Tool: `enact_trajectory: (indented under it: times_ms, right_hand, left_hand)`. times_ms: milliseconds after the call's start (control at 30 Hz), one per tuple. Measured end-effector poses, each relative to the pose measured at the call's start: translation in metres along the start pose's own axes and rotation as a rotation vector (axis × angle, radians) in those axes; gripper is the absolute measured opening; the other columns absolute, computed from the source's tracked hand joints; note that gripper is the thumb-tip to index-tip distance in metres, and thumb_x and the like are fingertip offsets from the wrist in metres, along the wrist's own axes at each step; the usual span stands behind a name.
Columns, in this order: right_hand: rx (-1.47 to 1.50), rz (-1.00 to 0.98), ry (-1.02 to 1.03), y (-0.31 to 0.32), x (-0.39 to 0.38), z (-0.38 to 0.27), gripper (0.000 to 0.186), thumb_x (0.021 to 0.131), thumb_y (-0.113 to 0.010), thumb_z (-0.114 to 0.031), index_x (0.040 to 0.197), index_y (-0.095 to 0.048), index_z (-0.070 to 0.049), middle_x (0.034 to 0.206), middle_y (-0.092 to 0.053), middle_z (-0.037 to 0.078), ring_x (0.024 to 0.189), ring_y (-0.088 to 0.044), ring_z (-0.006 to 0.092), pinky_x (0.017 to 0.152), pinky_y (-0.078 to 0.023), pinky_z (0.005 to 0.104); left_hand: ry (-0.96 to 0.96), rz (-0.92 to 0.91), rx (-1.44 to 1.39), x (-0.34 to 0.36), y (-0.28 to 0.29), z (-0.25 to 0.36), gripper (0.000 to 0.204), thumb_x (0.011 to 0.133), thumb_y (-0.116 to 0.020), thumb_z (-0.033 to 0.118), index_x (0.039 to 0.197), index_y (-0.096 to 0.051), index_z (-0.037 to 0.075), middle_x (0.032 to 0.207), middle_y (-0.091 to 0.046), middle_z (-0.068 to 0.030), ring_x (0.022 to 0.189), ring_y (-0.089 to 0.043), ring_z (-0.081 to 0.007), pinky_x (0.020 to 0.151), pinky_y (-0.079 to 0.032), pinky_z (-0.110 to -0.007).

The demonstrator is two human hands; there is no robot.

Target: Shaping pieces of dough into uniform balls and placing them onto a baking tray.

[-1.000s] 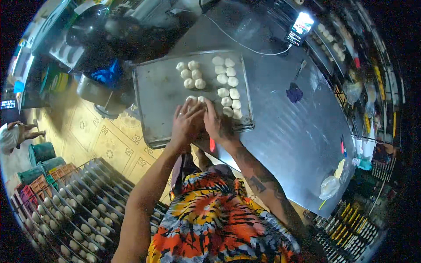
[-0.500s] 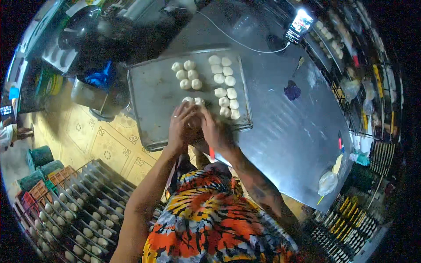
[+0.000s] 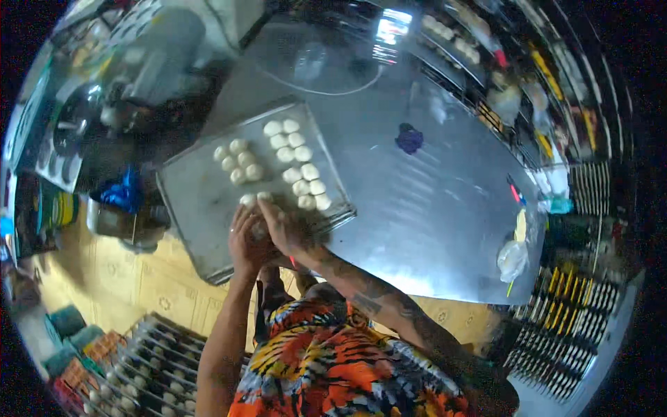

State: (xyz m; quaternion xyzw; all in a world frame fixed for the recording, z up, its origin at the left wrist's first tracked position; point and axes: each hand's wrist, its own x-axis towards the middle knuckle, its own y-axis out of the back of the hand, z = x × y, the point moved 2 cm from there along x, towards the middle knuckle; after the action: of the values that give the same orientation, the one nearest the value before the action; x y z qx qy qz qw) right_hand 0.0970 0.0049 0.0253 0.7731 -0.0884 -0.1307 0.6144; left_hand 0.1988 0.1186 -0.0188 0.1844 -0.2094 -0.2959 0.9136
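Observation:
A dark metal baking tray [image 3: 191,201] carries pale dough balls. One cluster of several dough balls [image 3: 253,171] sits mid-tray; two more clusters, including a flattened dough piece [image 3: 301,153], line its right side. At the near side, my left hand [image 3: 249,240] and my right hand [image 3: 285,226] lean together with fingers curled around dough. Just past the fingertips, two dough balls [image 3: 248,200] show, touching or nearly touching my fingers. The dough between my palms is mostly hidden. A ring is on a left finger.
The tray rests on a grey metal table [image 3: 417,208]. On it lie a purple lump [image 3: 409,139], a clear plastic bag [image 3: 513,259] and a lit phone [image 3: 392,31] with a cable. A rack of dough balls [image 3: 153,368] stands at lower left, a metal pot [image 3: 111,219] beyond the tray's left.
The view has swung, so the tray, table and hands appear further left and turned. My hands stay together on the dough at the tray's near side, fingers slightly shifted.

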Motion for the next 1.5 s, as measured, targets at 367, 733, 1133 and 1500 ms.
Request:
enact_trajectory:
  times_ms: [367, 733, 1133, 1500]
  right_hand:
    - [1.313, 0.317, -0.300, -0.046, -0.075, 0.014, 0.055, 0.096, -0.049, -0.001, 0.149, -0.038, -0.007, 0.100, -0.060, 0.007, 0.066, -0.046, 0.0131, 0.061, -0.042, 0.0297]
    - [1.633, 0.273, -0.432, -0.038, -0.148, 0.027, 0.051, 0.096, -0.053, -0.003, 0.145, -0.041, -0.003, 0.090, -0.059, 0.004, 0.066, -0.043, 0.0096, 0.059, -0.037, 0.0267]
    - [1.365, 0.416, -0.428, -0.005, -0.173, 0.035, 0.043, 0.099, -0.059, -0.014, 0.137, -0.048, 0.001, 0.086, -0.059, 0.005, 0.067, -0.046, 0.0122, 0.061, -0.040, 0.0267]
    - [1.235, 0.192, -0.472, 0.007, -0.189, 0.046, 0.044, 0.099, -0.058, -0.016, 0.138, -0.046, 0.002, 0.089, -0.062, 0.008, 0.070, -0.053, 0.0142, 0.063, -0.044, 0.0292]
  left_hand:
    - [-0.001, -0.303, 0.498, 0.002, 0.018, 0.021, 0.061, 0.080, -0.072, 0.028, 0.136, -0.057, 0.011, 0.151, -0.048, -0.0120, 0.144, -0.035, -0.0377, 0.117, -0.025, -0.055]
    - [-0.062, -0.493, 0.770, -0.004, 0.015, 0.033, 0.085, 0.088, -0.063, 0.040, 0.158, -0.025, 0.011, 0.164, -0.023, -0.0164, 0.152, -0.016, -0.0405, 0.116, -0.008, -0.067]
    - [-0.125, -0.489, 0.848, -0.005, 0.009, 0.023, 0.086, 0.092, -0.057, 0.044, 0.160, -0.019, 0.009, 0.166, -0.018, -0.0150, 0.152, -0.012, -0.0414, 0.116, -0.004, -0.068]
    - [-0.150, -0.501, 0.939, -0.004, 0.005, 0.017, 0.084, 0.093, -0.055, 0.044, 0.160, -0.019, 0.010, 0.166, -0.018, -0.0152, 0.152, -0.010, -0.0420, 0.115, -0.002, -0.068]
